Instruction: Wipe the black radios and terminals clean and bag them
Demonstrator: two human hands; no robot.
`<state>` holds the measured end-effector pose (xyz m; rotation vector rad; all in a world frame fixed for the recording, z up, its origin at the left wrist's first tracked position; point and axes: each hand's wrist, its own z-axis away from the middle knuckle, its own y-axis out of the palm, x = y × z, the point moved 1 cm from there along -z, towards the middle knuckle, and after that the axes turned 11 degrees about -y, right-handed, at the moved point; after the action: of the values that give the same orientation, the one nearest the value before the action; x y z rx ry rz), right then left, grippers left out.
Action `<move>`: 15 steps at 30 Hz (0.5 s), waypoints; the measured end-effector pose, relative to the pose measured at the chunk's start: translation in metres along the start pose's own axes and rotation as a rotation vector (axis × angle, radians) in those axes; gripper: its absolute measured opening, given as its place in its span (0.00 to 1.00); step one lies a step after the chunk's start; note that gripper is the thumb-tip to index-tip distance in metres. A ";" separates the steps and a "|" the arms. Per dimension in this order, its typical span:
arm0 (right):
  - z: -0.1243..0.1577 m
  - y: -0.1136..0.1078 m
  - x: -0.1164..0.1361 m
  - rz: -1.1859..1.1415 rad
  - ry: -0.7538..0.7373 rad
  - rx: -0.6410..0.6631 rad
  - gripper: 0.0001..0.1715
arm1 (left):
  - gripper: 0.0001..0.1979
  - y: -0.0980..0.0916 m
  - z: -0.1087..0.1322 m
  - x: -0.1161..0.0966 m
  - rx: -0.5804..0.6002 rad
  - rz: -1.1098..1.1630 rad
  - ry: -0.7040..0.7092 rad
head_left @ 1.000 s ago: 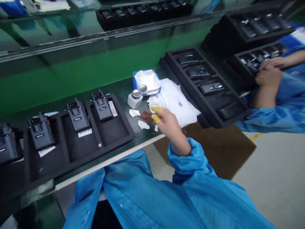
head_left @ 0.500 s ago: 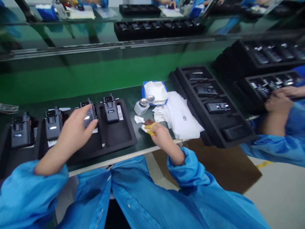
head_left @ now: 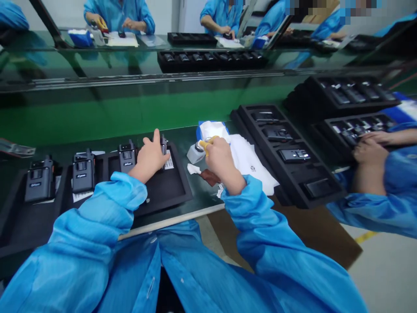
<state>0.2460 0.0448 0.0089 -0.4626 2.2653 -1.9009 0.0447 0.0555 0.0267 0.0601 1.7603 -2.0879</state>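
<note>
My left hand [head_left: 150, 157] lies over the rightmost two-way radio [head_left: 163, 144], thumb and fingers spread, covering most of it; whether it touches is unclear. That radio is in a black compartment tray [head_left: 169, 189], where several more stand to the left, among them one radio [head_left: 127, 156] right beside my wrist. Yellow covers show on the fingers of my right hand [head_left: 220, 160], which are pinched at the metal top of a white dispenser bottle [head_left: 195, 154]. A white wipe is in that pinch, mostly hidden. Below the hand lies a brown scrap [head_left: 210, 177] with a crumpled white piece [head_left: 193, 168].
Behind the bottle sits a blue box of white wipes [head_left: 213, 128]. White bags [head_left: 252, 163] lie to its right, against a black tray of devices [head_left: 302, 184]. A co-worker's hands [head_left: 371, 148] work at another tray, far right. A green partition [head_left: 146, 111] rises behind.
My left hand has moved right, from the third radio to the rightmost one. My right hand has risen from the tabletop to the dispenser bottle's top. The view has tilted up slightly.
</note>
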 end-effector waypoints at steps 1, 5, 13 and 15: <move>0.000 0.000 0.000 0.021 -0.008 0.011 0.20 | 0.48 -0.001 0.001 0.005 0.009 0.088 0.020; 0.002 -0.002 -0.003 0.011 -0.018 -0.024 0.19 | 0.50 -0.003 0.020 0.031 0.002 0.446 0.136; 0.021 -0.021 0.042 -0.189 -0.310 -0.329 0.25 | 0.28 0.005 0.064 0.066 0.030 0.670 0.420; 0.026 -0.027 0.059 -0.188 -0.390 -0.338 0.28 | 0.28 0.007 0.066 0.067 0.009 0.652 0.446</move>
<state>0.2020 -0.0031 0.0354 -1.0237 2.3315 -1.3372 0.0002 -0.0271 0.0146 1.0245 1.6463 -1.6662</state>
